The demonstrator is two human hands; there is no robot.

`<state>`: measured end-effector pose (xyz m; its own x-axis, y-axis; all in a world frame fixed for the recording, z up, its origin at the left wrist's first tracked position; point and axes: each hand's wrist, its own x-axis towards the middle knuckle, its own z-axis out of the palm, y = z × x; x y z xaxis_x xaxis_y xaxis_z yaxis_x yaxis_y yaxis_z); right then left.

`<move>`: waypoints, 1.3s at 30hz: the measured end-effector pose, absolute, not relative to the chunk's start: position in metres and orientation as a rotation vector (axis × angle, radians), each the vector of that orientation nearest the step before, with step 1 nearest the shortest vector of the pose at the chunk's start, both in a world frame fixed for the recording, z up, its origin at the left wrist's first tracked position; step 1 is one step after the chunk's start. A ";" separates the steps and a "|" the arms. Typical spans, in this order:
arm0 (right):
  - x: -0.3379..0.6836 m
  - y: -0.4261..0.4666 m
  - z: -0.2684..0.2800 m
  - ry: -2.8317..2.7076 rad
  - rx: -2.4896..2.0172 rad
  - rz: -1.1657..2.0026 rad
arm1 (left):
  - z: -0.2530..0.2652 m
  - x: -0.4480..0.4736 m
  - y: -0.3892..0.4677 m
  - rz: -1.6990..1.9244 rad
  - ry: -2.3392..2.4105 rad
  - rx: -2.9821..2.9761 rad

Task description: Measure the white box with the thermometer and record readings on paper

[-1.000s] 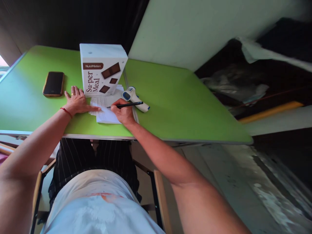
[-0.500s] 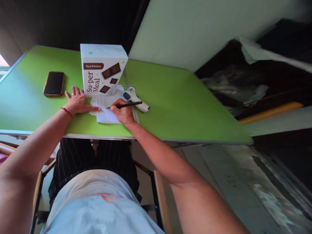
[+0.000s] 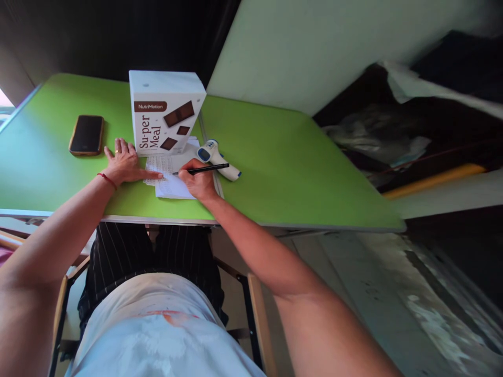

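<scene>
left hand [image 3: 124, 164] spread pretty flat on green surface [image 3: 283, 167], thumb over papers [image 3: 175, 187] | right hand [image 3: 200, 182] curled snug round a black pen [image 3: 212, 168]

Cool light from the left pales that end of the bench [image 3: 35, 157]; the wall [image 3: 271, 57] is dim, the right edge smeared and stretched.

carton [image 3: 157, 118]: smooth printed cardboard | right of carton, thermometer [image 3: 215, 155]: smooth plastic | in front of carton, sheets [image 3: 171, 187]: matt paper; pen [image 3: 215, 167]: smooth plastic | beneath carton, tabletop [image 3: 291, 167]: smooth
</scene>
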<state>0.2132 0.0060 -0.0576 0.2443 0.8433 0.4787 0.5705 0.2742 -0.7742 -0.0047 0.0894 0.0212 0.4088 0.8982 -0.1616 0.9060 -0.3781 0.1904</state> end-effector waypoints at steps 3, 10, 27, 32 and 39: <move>0.214 0.006 -0.059 -1.449 -1.423 0.301 | 0.021 -0.005 0.089 -0.046 1.582 2.414; 0.215 0.007 -0.060 -1.444 -1.428 0.308 | 0.022 -0.005 0.089 -0.040 1.584 2.415; 0.209 0.004 -0.051 -1.357 -1.465 0.345 | 0.023 -0.005 0.088 0.002 1.559 2.394; 0.211 0.003 -0.052 -1.357 -1.460 0.305 | 0.022 -0.006 0.090 -0.003 1.567 2.393; 0.210 0.004 -0.052 -1.324 -1.462 0.291 | 0.022 -0.005 0.089 -0.007 1.570 2.401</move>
<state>0.2105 0.0037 -0.0525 0.3481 0.8198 0.4547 0.5538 0.2114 -0.8053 -0.0053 0.0891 0.0220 0.4119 0.8986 -0.1512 0.8999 -0.3751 0.2223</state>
